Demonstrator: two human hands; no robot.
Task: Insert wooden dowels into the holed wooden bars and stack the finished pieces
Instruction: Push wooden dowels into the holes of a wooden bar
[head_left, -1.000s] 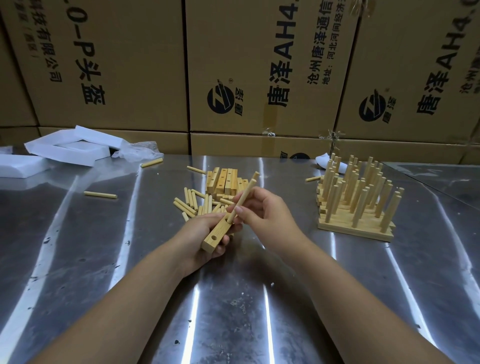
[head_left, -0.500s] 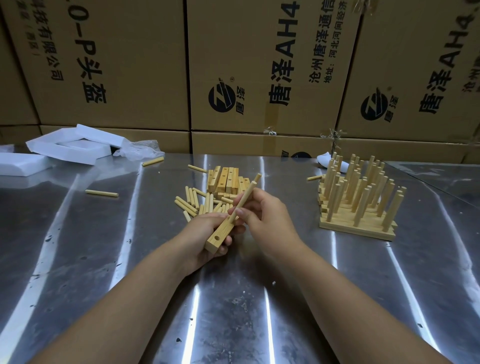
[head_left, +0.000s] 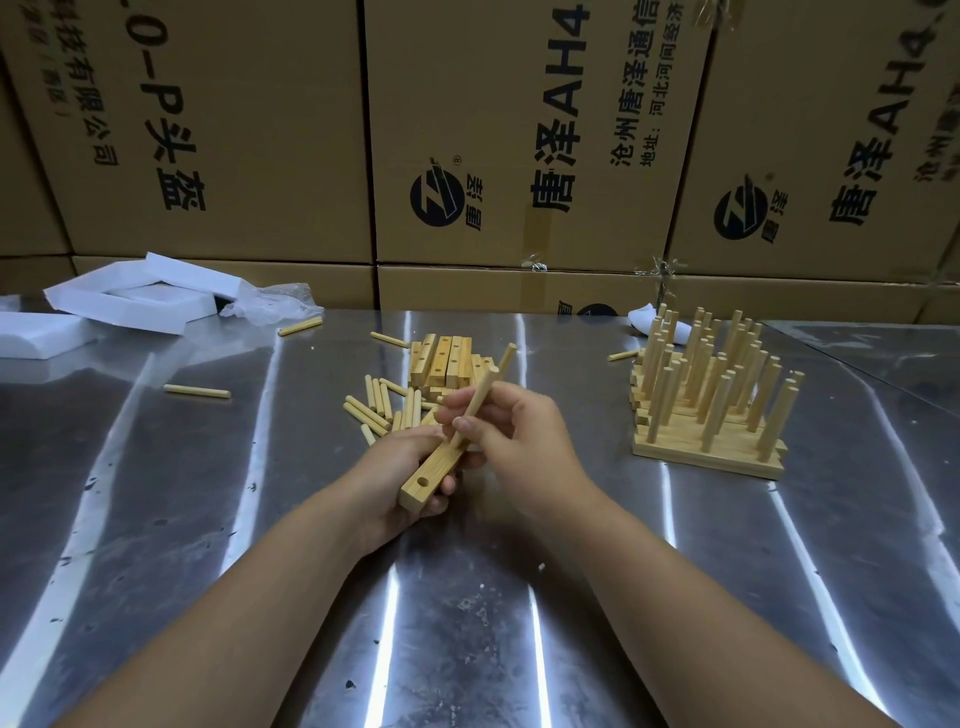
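Observation:
My left hand (head_left: 410, 467) grips a holed wooden bar (head_left: 431, 478), tilted, with one empty hole showing near its low end. My right hand (head_left: 519, 431) pinches a dowel (head_left: 480, 400) whose lower end meets the bar's middle; a second dowel (head_left: 506, 356) stands up behind it from the bar's far end. Behind my hands lie loose dowels (head_left: 374, 408) and a pile of empty holed bars (head_left: 441, 358). A stack of finished pieces (head_left: 711, 400) with upright dowels stands to the right.
The work surface is a shiny metal table (head_left: 208, 493). Stray dowels lie at the left (head_left: 197, 391) and back (head_left: 300, 326). White foam pieces (head_left: 135, 299) and a plastic bag (head_left: 275, 304) sit at the back left. Cardboard boxes (head_left: 519, 130) wall off the rear.
Both hands with the bar and dowel have shifted slightly; the bar's low end sits a little lower and the pinched dowel stands steeper against the bar.

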